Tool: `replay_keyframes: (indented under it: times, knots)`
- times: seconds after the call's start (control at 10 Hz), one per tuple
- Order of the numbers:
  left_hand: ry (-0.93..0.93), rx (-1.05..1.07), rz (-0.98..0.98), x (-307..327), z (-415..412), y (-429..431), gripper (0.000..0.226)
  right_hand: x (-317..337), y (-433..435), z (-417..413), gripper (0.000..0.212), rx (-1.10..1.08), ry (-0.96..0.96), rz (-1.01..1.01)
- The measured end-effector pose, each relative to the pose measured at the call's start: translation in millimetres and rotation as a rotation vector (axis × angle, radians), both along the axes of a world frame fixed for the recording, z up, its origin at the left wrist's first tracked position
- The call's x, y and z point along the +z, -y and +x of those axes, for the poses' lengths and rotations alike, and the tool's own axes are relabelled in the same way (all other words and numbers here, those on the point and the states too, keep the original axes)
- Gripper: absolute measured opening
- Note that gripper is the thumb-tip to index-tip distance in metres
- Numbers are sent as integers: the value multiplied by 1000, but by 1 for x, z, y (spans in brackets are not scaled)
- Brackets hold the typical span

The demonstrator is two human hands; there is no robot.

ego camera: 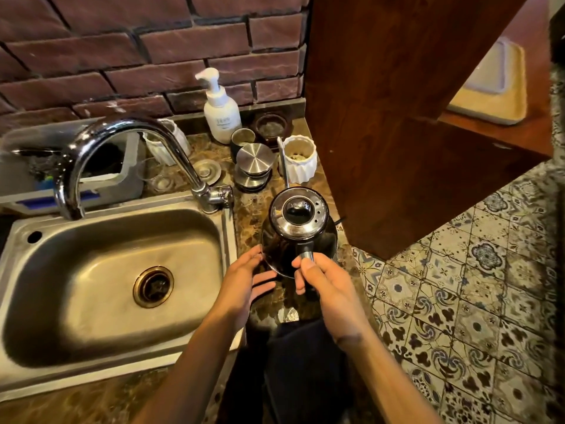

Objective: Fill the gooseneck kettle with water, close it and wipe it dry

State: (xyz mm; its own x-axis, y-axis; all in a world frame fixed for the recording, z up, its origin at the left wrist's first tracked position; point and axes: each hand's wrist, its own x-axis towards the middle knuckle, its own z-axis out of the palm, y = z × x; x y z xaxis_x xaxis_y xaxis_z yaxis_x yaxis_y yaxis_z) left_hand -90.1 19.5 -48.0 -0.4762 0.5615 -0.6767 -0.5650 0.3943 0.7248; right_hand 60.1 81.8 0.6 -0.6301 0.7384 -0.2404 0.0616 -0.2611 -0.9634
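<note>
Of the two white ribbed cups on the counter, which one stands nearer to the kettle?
The white ribbed cup right of the steel lids, beside the wooden panel, just behind the kettle. The other ribbed cup stands farther left, behind the faucet.

The sink (91, 270) basin lies open on the left, with only the faucet (122, 142) arching over its far edge, so a hand can pass freely there. On the narrow desk (247, 209) strip to the right, the kettle (298, 231) fills nearly the whole width, hemmed on its right by the wooden panel (397, 148) and held between the left hand (244, 283) and right hand (324, 283) at its near side. Beyond it, the far end is crowded: a steel lid (255, 159), a white ribbed cup (299, 159) and a soap bottle (220, 114) stand close together against the brick wall (122, 56).
</note>
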Motion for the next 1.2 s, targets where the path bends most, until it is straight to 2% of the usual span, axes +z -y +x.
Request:
replay_keyframes:
  times: [0.3,0.6,0.8,0.9,1.0,1.1,1.2]
  knots:
    - [4,-3,-9,-7,-7,-15,27,-5,-20,-11,45,-1,56,-17]
    - [-11,6,-22,-15,-4,-17,35,-12,-20,-6,45,1,87,-21]
    - [-12,-14,-15,-20,-5,-11,40,-7,-20,-1,37,18,84,24]
    - [-24,-47,-16,-10,-6,-6,33,-5,-20,1,38,12,194,119]
    - [-156,-69,-4,7,-11,5,29,-6,-18,8,38,-28,407,217]
    - [-418,-149,11,23,-25,23,35,6,-11,9,48,-176,506,369]
    - [-762,-228,27,50,-42,47,32,25,-3,-3,50,-212,506,735]
